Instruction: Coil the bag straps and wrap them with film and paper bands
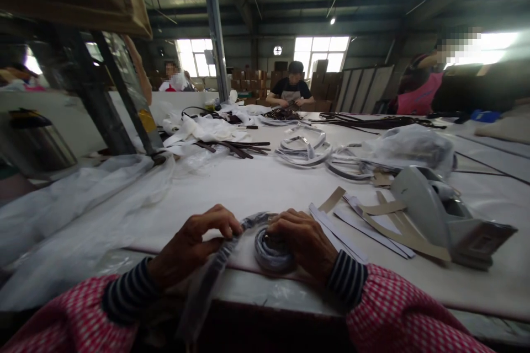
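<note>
A dark strap in clear plastic, which looks like a belt (265,256), lies partly wound into a coil at the table's front edge. My right hand (304,240) wraps over the coil's right side and top, hiding part of it. Between the thumb and fingers of my left hand (202,234), the loose length of the same belt is pinched. From there its tail hangs down over the table edge, blurred at the bottom. The belt arcs from my left fingers over to the top of the coil.
Right of my hands lie paper and card strips (372,226) beside a grey tape dispenser (439,215). Farther back are plastic-wrapped coiled belts (304,149), bare brown straps (236,146) and a plastic bag (414,146). Plastic film (83,220) covers the left. A co-worker (292,88) sits opposite.
</note>
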Motion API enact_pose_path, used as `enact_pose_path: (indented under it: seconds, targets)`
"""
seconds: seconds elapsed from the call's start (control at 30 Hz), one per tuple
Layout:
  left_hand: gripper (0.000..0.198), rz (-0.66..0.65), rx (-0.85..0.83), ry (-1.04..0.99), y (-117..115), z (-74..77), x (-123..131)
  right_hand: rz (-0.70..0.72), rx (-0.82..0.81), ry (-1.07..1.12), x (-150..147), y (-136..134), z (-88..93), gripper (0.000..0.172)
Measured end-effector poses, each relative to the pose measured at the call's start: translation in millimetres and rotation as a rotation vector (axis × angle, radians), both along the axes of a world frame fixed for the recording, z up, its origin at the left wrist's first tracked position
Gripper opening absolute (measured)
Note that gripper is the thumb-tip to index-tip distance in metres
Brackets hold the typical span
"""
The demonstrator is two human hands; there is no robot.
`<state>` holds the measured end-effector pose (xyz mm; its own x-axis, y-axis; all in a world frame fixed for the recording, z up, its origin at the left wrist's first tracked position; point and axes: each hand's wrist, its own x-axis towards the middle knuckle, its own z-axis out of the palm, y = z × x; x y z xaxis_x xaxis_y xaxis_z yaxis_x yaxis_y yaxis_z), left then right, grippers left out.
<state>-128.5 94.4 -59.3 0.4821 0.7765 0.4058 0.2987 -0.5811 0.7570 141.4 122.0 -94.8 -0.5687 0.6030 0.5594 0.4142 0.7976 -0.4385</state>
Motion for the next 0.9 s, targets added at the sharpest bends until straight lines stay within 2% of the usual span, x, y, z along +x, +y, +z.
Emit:
enact_pose_path:
  seconds: [0.07, 0.17, 0.27, 0.33, 0.43, 0.53, 0.7, 0.9]
  targets:
    - [0.015, 0.053, -0.084, -0.107, 8, 1.0, -3, 0.009, 0.008, -0.026, -1, 0, 1.6, 0.025]
    - [0.02, 0.062, -0.067, -0.105, 12, 5.1, 4, 0.026, 0.026, -0.052, -2, -1, 4.4, 0.019]
    - [0.015, 0.052, 0.038, 0.06, 7, 8.9, 14, 0.008, 0.033, -0.07, -3, 0, 5.3, 0.02]
    - [0.009, 0.102, 0.082, 0.207, 4, 8.7, 17, -0.015, 0.035, -0.091, -3, 0, 4.3, 0.022]
    - [0.022, 0.158, 0.08, 0.383, 3, 6.3, 14, -0.063, 0.039, -0.121, -5, 0, 1.9, 0.024]
    - [0.018, 0.133, 0.004, 0.419, 1, 6.3, 12, -0.131, 0.048, -0.143, -6, -1, 1.2, 0.027]
    - [0.017, 0.094, -0.213, 0.298, -17, 11.4, 28, -0.207, 0.075, -0.17, -9, -7, 4.8, 0.023]
    - [0.032, -0.023, -0.311, 0.275, -27, 11.3, 36, -0.255, 0.074, -0.197, -10, -9, 10.2, 0.022]
